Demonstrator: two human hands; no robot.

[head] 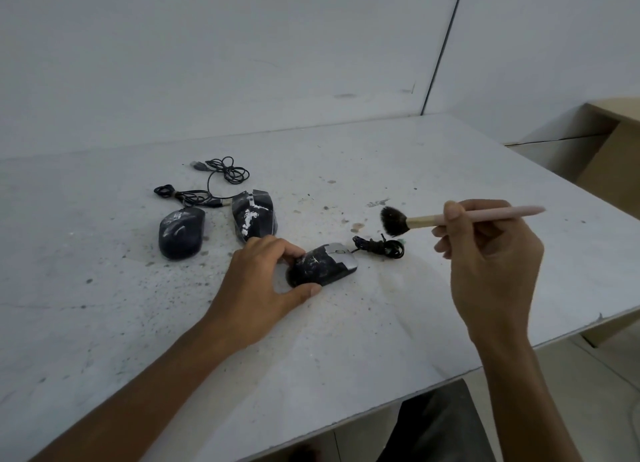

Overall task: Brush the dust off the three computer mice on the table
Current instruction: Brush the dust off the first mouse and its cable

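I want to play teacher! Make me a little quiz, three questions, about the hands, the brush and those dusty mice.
1. True or false: the brush in the right hand touches the silver-fronted mouse with its bristles.
2. How many mice lie on the table? A) two B) three C) four
3. Fill in: the silver-fronted mouse is gripped by the ____ hand.

Key: 1 false, the bristles are in the air. 2 B: left mouse, middle mouse, silver-fronted mouse. 3 left hand.
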